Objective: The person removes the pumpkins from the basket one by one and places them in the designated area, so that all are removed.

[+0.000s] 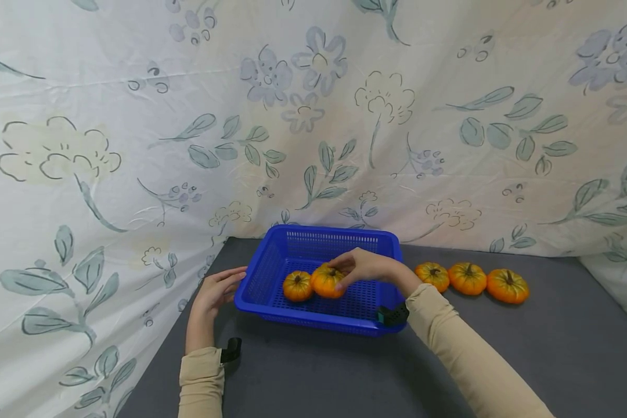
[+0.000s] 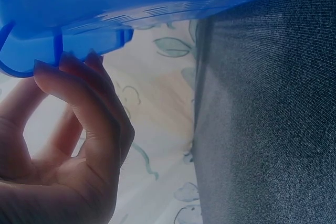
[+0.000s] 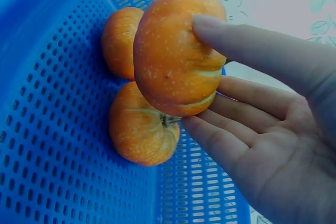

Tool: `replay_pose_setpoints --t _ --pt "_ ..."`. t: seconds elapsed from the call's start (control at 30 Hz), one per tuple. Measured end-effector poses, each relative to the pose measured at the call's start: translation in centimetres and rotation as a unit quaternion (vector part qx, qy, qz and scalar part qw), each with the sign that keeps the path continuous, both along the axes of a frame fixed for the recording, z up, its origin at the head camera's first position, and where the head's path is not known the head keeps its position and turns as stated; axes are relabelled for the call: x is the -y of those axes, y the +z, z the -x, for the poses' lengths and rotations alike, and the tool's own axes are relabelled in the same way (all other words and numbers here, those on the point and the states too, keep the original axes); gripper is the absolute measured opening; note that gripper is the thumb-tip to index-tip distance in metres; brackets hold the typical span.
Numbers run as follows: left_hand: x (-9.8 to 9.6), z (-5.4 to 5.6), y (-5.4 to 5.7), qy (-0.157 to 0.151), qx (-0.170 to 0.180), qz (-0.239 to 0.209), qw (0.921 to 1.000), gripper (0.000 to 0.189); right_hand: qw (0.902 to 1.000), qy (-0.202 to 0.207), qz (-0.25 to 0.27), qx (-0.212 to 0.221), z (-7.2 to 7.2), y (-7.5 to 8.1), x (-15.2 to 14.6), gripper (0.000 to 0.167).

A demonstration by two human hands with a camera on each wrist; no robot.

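Note:
My right hand point(image 1: 363, 266) holds an orange pumpkin point(image 1: 326, 283) over the blue plastic basket point(image 1: 324, 323), thumb on one side and fingers on the other. In the right wrist view, two more small pumpkins, one nearer point(image 3: 142, 129) and one farther point(image 3: 119, 43), lie in the basket beyond the held one. From the head only the left one point(image 1: 296, 287) shows plainly; the held pumpkin covers the other. At the basket's left side is my left hand point(image 1: 218, 293). In the left wrist view its bent fingers point(image 2: 97, 114) touch the underside of the rim point(image 2: 31, 72).
Three orange pumpkins stand in a row right of the basket: one by my right forearm point(image 1: 431, 275), a middle one point(image 1: 467, 278) and an end one point(image 1: 508, 286). A flowered cloth point(image 1: 313, 116) hangs behind and left of the dark grey table point(image 1: 303, 371).

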State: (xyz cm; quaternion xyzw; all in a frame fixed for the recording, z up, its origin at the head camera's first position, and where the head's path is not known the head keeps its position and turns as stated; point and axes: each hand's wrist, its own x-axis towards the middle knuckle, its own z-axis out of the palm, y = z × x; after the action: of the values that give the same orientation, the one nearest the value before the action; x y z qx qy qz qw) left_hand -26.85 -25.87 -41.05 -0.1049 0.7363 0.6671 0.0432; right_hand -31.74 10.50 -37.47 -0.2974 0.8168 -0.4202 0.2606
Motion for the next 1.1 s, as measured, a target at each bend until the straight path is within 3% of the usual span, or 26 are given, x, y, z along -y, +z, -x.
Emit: replay_pose_setpoints --t 0.23,0.53,1.1 --pt "1.0 1.8 -2.3 0.006 0.0 0.005 1.0 0.053 0.9995 -0.023 0.021 -0.004 -0.4 0.4 -0.9 0.065" --pt "1.0 1.6 -2.2 0.007 -0.008 0.013 0.9999 0.055 0.9987 -0.034 0.028 -0.024 -0.7 0.8 -2.0 0.066" --pt "1.1 1.4 -2.2 0.01 -0.005 0.017 0.9998 0.056 0.9957 -0.055 0.071 -0.021 -2.0 1.6 -5.3 0.069"
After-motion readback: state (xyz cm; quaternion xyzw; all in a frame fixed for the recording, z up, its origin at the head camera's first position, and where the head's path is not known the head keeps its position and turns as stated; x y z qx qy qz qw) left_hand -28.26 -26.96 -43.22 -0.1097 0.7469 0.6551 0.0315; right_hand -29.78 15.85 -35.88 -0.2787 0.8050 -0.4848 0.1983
